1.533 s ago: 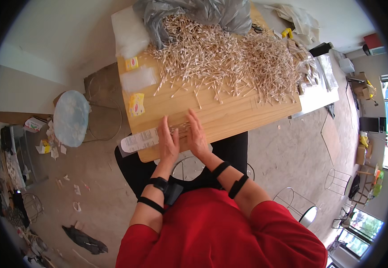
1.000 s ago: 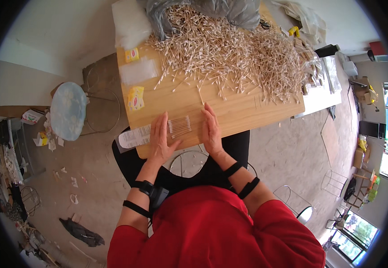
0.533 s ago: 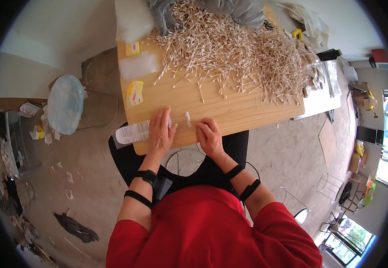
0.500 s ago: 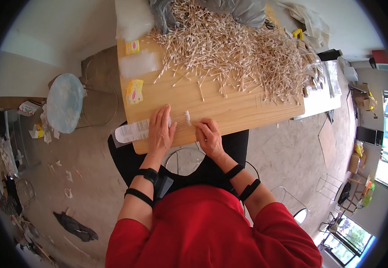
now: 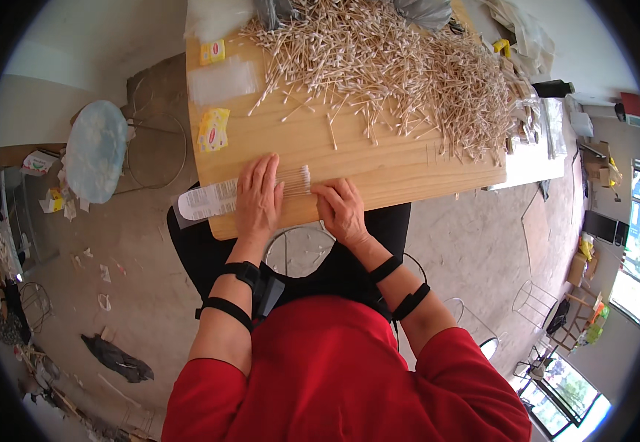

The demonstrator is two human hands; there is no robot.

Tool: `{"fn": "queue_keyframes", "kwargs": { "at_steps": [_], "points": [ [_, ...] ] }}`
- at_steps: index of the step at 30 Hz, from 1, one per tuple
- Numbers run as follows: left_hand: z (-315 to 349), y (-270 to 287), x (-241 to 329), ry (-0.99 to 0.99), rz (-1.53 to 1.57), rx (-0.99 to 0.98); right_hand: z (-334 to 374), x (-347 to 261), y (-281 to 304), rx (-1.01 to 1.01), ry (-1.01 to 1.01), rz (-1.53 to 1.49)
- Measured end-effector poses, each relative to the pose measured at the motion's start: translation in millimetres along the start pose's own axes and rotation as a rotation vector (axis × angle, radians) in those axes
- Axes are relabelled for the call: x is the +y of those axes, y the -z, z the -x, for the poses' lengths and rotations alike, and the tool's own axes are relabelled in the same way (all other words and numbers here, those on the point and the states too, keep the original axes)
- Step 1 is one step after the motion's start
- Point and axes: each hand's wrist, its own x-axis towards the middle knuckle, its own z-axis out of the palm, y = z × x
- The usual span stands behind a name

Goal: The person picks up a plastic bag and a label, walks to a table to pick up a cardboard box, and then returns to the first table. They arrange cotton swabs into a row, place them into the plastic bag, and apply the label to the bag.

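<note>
Whereas the swab row (image 5: 296, 180) lay bare a second ago, the left hand (image 5: 259, 193) now lies flat over its left part, a strip (image 5: 209, 200) emerging leftward; the right hand (image 5: 342, 210) has curled its fingers beside its right end, grip unclear. The row seems steadied.

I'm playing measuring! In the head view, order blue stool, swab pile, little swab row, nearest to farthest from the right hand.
1. Little swab row: just left of the right hand.
2. Swab pile: ahead of it.
3. Blue stool: far left.
</note>
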Motion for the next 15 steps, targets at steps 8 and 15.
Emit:
{"fn": "queue_keyframes", "kwargs": {
  "at_steps": [8,15],
  "points": [
    [-0.7,-0.3,0.9,0.014,-0.026,0.004,-2.8,-0.8,-1.7,0.032,-0.016,-0.009],
    [-0.5,-0.8,-0.1,0.023,-0.029,0.003,-5.2,-0.9,-4.0,0.006,-0.015,0.038]
  ]
}}
